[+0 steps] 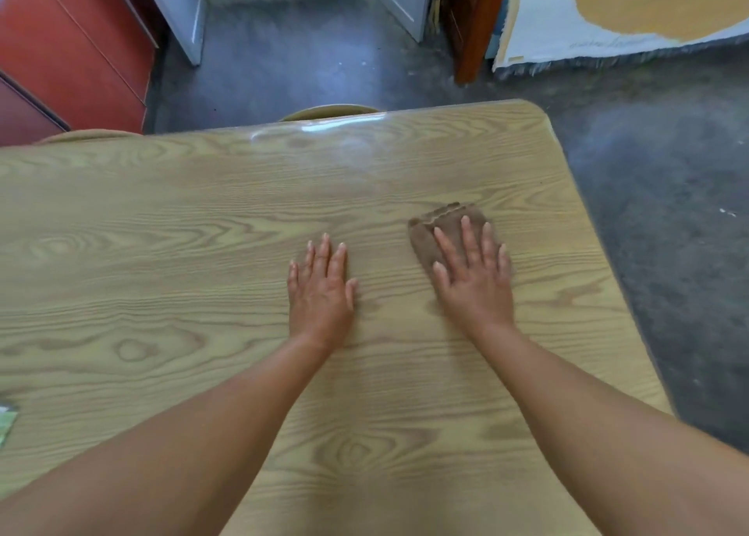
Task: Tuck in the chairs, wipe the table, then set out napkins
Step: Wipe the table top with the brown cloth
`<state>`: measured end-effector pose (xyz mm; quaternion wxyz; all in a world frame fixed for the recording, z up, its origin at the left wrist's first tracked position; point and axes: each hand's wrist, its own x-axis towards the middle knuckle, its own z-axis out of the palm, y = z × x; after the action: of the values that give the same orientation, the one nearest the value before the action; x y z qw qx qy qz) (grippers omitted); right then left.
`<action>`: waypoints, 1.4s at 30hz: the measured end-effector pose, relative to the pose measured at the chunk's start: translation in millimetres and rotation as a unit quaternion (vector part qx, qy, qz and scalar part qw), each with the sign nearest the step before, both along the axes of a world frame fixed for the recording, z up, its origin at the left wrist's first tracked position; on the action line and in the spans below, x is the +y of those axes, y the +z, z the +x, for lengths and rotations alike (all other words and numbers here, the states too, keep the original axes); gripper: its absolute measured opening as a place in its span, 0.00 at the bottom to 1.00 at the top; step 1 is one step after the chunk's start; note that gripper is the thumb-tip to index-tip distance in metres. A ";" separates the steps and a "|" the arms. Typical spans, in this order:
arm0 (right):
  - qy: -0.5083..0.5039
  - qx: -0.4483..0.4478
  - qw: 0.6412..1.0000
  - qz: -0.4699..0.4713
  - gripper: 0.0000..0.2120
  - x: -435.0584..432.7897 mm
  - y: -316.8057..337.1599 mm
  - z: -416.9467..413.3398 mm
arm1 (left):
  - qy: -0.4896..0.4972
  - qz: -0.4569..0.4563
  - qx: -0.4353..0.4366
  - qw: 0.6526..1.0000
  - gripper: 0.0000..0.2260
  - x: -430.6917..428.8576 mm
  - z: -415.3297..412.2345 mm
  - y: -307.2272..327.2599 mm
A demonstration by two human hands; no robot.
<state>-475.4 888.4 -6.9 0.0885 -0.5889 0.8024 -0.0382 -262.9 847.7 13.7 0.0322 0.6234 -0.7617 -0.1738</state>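
A wood-grain table (pixel 182 252) fills most of the view. A folded brown cloth (pixel 446 221) lies on it toward the right side. My right hand (pixel 472 276) presses flat on the cloth with its fingers straight and spread. My left hand (pixel 322 288) rests flat on the bare tabletop to the left of the cloth, fingers straight. Two chair backs show just past the table's far edge, one (pixel 330 111) near the middle and one (pixel 87 135) at the far left. A pale green and white item (pixel 6 424) lies at the left edge of the table, mostly cut off.
Grey concrete floor (pixel 668 211) runs along the table's right side and beyond its far edge. A red cabinet (pixel 69 53) stands at the back left. A brown wooden post (pixel 474 29) and a second tabletop (pixel 648 0) are at the back right.
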 end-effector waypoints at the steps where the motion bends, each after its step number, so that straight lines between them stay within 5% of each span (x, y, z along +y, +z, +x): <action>1: -0.045 -0.004 0.999 0.019 0.27 -26.1 1.5 -1.1 | 0.005 -0.002 -0.005 1.000 0.25 -4.3 4.8 0.6; 4: -0.103 -0.018 0.991 0.081 0.27 -98.0 10.0 17.0 | 0.028 -0.007 -0.018 0.999 0.24 -14.4 31.8 0.0; 9: 0.010 -0.021 0.996 0.089 0.26 -125.1 7.3 80.3 | 0.057 -0.010 -0.026 0.998 0.22 -16.0 81.3 -3.0; 17: 0.177 -0.033 0.982 0.063 0.25 -28.0 4.4 148.8 | 0.055 -0.008 -0.002 0.998 0.21 24.4 120.3 -2.8; 21: 0.175 -0.021 0.982 0.070 0.31 36.4 6.3 195.4 | 0.032 0.001 0.009 0.999 0.21 62.4 148.3 3.7; 31: 0.176 -0.056 0.983 -0.019 0.25 160.7 12.3 341.5 | 0.028 0.046 0.010 0.999 0.19 151.6 278.9 25.6; 35: 0.180 -0.116 0.974 -0.067 0.21 179.6 23.3 384.0 | 0.038 0.080 -0.002 0.996 0.16 169.7 320.1 38.8; 37: 0.154 -0.219 0.963 -0.032 0.24 172.9 35.0 399.5 | 0.052 0.093 0.022 0.994 0.15 172.8 333.6 45.4; 40: 0.066 -0.474 0.877 0.047 0.24 149.0 72.0 412.1 | 0.146 0.132 0.129 0.972 0.14 165.5 346.1 58.0; 42: 0.006 -0.538 0.843 0.028 0.22 130.2 94.0 412.0 | 0.238 0.180 0.226 0.927 0.18 155.7 347.7 72.1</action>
<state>-63.4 1018.5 87.1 0.5229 -0.4778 0.6261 -0.3259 84.8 1003.5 85.8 0.1311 0.7262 -0.5193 -0.4310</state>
